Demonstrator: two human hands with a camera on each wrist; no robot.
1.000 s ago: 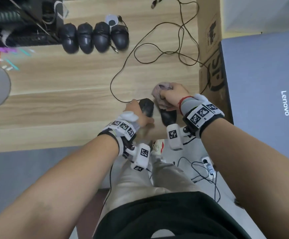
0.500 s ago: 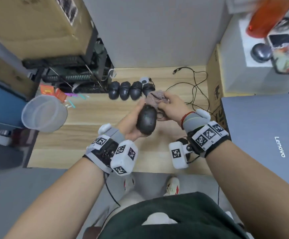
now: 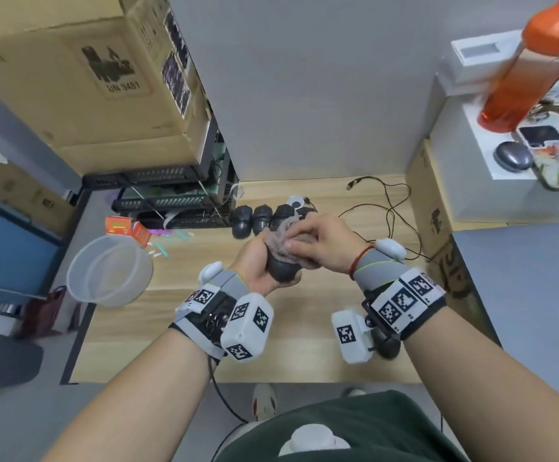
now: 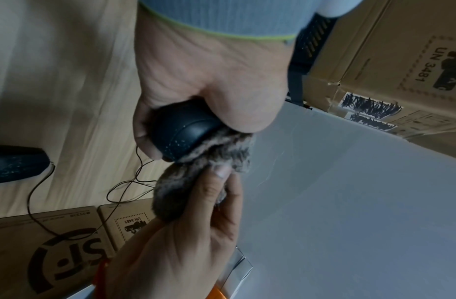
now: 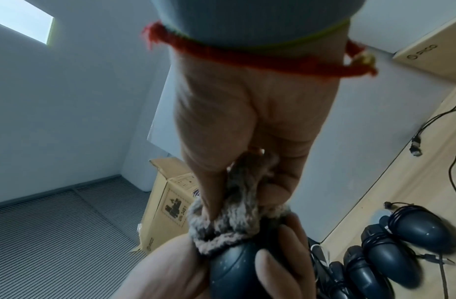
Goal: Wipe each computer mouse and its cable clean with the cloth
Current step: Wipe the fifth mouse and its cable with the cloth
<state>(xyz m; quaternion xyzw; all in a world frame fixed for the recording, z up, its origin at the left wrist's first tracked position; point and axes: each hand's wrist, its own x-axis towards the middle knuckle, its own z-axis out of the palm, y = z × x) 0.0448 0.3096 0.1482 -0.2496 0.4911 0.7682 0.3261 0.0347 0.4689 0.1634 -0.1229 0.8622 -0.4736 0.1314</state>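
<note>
My left hand [image 3: 254, 261] grips a black mouse [image 3: 283, 275] held up above the wooden table [image 3: 184, 315]. With my right hand [image 3: 319, 240] I press a bunched grey-brown cloth [image 3: 279, 243] onto the mouse's front end. In the left wrist view the cloth [image 4: 196, 176] covers the tip of the mouse [image 4: 180, 129]. The right wrist view shows the cloth [image 5: 232, 218] pinched between thumb and fingers on top of the mouse [image 5: 237, 271]. Another black mouse [image 3: 386, 345] lies on the table under my right wrist. Its thin black cable [image 3: 393, 215] loops toward the back right.
Several black mice [image 3: 254, 218] with wound cables stand in a row at the table's back. A clear plastic bowl [image 3: 109, 270] sits at the left edge. A closed laptop [image 3: 531, 295] and cardboard boxes [image 3: 438, 228] are on the right, with stacked black equipment [image 3: 164, 201] at back left.
My left hand has lifted the mouse off the table to mid-air. My right hand has brought the cloth over its front end. The head view has tilted up.
</note>
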